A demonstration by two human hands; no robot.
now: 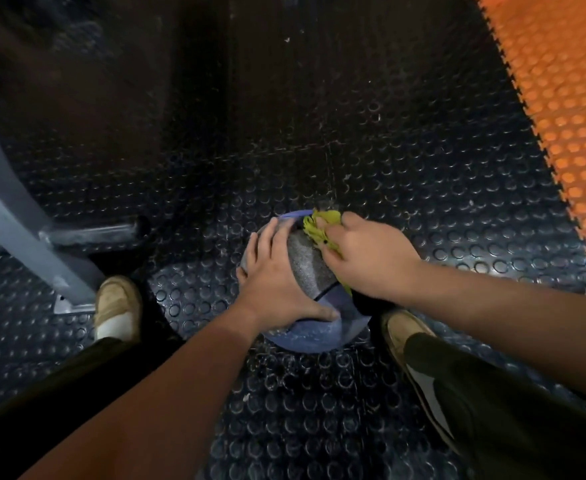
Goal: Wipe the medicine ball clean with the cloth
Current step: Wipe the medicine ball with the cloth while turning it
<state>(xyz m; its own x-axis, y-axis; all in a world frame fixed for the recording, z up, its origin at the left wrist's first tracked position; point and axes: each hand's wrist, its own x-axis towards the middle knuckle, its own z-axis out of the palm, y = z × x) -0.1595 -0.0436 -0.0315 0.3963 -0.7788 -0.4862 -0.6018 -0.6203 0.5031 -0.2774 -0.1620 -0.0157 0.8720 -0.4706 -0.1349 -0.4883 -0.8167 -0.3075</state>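
Medicine ball (310,263) sits on the studded black floor (423,202) between the two shoes, left shoe (118,299) at its 8 o'clock, right shoe (406,327) at its 4 o'clock. Left hand (274,282) lies spread wide over the ball's 9 o'clock flank, fingers straight, thumb reaching round toward 6, pinning it. Right hand (371,259) has the yellow-green cloth (321,225) bunched under curled fingers and pressed on at about 1 o'clock. Its grey face between the hands looks dusty, so I'd call this mid-wipe. Now the danger: a round thing on a floor, and a hard stroke from the right could roll it out from under that flat palm toward the grey metal frame (14,209) at 9 o'clock. A wadded cloth touches little too, so patches may get skipped, and the underside needs a turn
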